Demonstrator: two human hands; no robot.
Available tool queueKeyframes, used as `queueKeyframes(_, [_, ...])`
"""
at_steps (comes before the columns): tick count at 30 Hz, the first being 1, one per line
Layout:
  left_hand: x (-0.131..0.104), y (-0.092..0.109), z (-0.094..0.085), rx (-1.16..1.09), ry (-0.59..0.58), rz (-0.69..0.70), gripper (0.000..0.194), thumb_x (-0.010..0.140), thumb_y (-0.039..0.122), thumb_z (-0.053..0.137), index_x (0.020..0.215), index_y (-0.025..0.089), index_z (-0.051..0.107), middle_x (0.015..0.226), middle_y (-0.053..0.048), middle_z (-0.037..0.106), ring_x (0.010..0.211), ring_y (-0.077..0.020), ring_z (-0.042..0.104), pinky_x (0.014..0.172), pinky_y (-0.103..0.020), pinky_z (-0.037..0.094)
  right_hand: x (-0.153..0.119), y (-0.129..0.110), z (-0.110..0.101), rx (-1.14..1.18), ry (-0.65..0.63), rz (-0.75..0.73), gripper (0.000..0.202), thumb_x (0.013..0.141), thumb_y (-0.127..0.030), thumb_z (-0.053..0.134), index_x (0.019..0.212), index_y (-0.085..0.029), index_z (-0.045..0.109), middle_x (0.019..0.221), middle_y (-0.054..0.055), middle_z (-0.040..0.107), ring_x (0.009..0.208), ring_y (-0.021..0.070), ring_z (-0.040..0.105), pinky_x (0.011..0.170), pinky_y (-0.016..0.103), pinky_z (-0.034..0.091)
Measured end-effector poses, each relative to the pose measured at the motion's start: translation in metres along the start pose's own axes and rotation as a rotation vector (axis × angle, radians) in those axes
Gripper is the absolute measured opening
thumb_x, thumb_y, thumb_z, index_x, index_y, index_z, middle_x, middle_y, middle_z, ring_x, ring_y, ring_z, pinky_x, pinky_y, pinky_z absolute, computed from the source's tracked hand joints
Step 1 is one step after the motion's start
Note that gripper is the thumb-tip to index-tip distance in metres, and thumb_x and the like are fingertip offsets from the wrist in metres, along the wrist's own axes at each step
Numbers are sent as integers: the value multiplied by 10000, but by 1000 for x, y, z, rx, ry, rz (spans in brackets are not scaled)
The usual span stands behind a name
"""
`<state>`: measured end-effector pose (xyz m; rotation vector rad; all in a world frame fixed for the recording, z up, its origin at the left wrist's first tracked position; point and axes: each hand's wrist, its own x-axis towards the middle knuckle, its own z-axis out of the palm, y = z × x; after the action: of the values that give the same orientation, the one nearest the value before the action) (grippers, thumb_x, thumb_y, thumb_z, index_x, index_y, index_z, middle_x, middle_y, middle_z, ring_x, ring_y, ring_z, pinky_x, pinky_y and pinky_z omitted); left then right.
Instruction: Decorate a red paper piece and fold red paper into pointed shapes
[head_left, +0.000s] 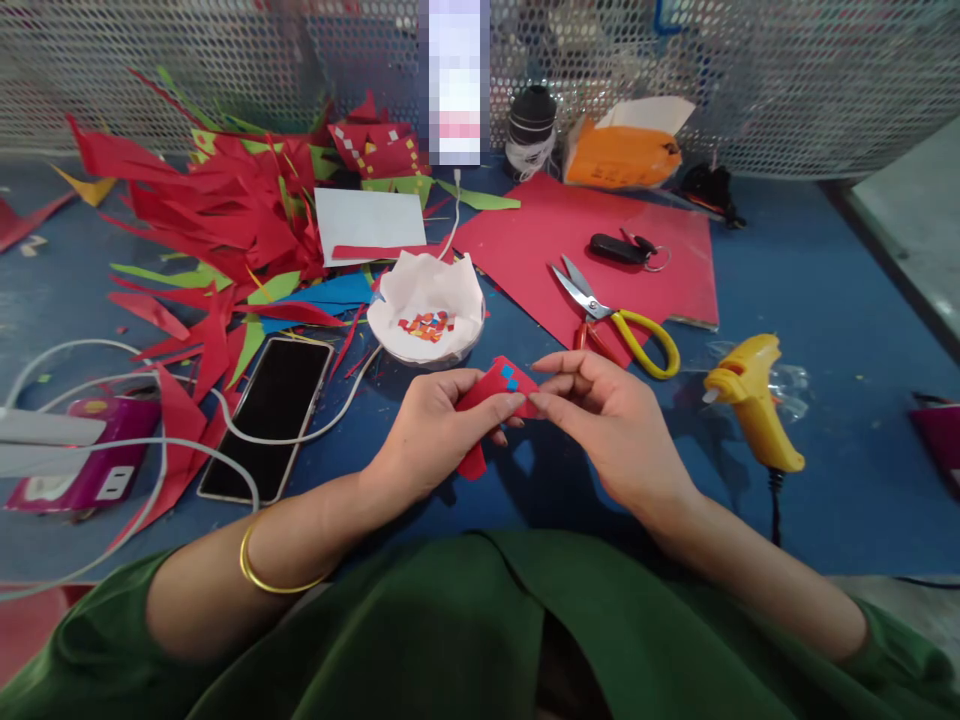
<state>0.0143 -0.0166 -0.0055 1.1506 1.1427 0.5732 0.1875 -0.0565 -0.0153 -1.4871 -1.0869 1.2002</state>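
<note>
A folded red paper piece (pixel 491 384) with small blue squares stuck on it is held above the table, just in front of my body. My left hand (pixel 439 420) grips it, thumb on top and fingers beneath. At its right corner, the thumb and a fingertip of my right hand (pixel 607 415) pinch together on the paper's edge. Whether a tiny piece is also between those fingertips cannot be made out. Just beyond my left hand stands a white paper-lined bowl (pixel 386 305) with small red, orange and white paper bits (pixel 427 325) in it.
Yellow-handled scissors (pixel 641 340) and keys (pixel 626 249) lie on red paper sheets (pixel 525 235). A yellow glue gun (pixel 757 405) rests at right. Red paper scraps (pixel 225 200) pile up at back left. A phone (pixel 277 415) and white cable (pixel 300 438) lie left of my hands.
</note>
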Motion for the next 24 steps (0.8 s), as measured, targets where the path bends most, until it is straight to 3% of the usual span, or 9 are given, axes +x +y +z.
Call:
queueKeyframes(8, [0, -1, 1, -26, 33, 37, 192, 786, 329, 759, 741, 144, 731, 627, -15, 702, 518, -80, 592, 462, -158, 450, -3, -4, 1, -217, 36, -139, 253, 862, -267, 616, 1096, -171, 634, 769, 0, 719, 753, 159, 686, 757, 324, 534])
queueKeyframes(12, [1, 2, -1, -64, 67, 64, 187, 768, 329, 776, 760, 146, 735, 653, -18, 723, 532, -85, 606, 479, -162, 462, -2, -5, -1, -210, 111, -200, 224, 894, -258, 580, 1101, -182, 623, 845, 21, 758, 762, 157, 704, 791, 341, 547])
queueKeyframes(18, [-1, 5, -1, -12, 61, 93, 153, 785, 300, 751, 750, 152, 732, 662, -16, 728, 541, -85, 612, 512, -170, 488, 0, -7, 0, -184, 69, -144, 282, 794, -323, 723, 1034, -204, 635, 870, 33, 779, 808, 187, 718, 746, 339, 536])
queueKeyframes(24, [-1, 1, -1, 60, 61, 122, 161, 802, 303, 728, 728, 160, 725, 644, -12, 721, 553, -100, 624, 535, -187, 504, -2, -5, 0, -223, 44, -120, 235, 786, -279, 660, 1004, -191, 648, 856, 45, 786, 781, 192, 724, 695, 330, 523])
